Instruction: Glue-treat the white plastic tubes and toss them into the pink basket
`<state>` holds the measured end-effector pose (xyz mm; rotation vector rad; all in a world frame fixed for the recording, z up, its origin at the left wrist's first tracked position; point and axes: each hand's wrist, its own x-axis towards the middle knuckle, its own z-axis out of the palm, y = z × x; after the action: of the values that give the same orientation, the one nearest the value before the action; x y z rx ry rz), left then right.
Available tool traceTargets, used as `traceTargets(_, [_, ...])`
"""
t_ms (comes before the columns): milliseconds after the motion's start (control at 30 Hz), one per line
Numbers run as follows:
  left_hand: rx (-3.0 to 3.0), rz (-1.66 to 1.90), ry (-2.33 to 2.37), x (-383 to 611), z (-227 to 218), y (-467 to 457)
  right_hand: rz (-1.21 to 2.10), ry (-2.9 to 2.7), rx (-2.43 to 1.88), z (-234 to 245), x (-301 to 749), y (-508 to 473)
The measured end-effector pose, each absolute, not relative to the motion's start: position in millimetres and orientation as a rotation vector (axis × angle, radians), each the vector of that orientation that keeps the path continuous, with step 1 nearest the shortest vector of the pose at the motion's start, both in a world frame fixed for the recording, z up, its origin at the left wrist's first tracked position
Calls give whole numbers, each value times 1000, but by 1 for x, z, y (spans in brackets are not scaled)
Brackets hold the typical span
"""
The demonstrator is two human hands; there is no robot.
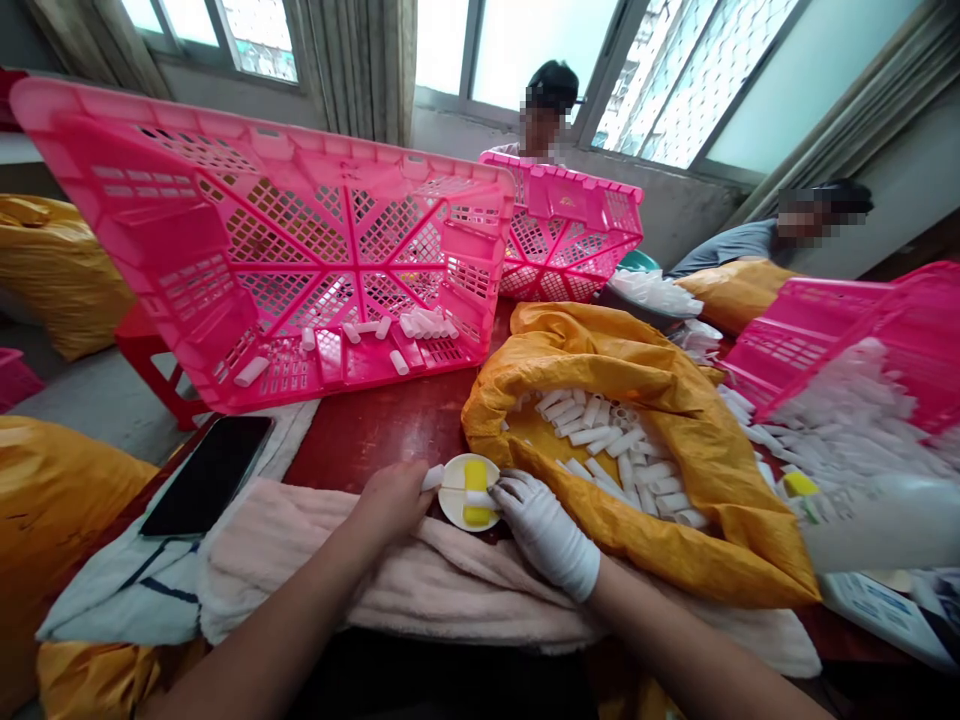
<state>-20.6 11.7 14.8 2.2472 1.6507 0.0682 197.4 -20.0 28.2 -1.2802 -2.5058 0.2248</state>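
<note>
Pinching a white tube point(480, 499) with gloved right hand point(544, 533), left hand point(388, 503) pinching another tube point(433, 478)

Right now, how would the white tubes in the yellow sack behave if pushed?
The white tubes look hollow, with open ends, so they are probably light for their size. Being round, they would likely roll if pushed on the red tabletop. Heaped loosely in the yellow sack, they would probably slide apart easily.
</note>
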Motion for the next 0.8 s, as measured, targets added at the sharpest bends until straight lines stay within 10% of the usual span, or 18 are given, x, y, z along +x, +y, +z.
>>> traceTargets(800, [2437, 225, 1436, 10, 39, -15, 771, -1804, -1207, 52, 179, -22])
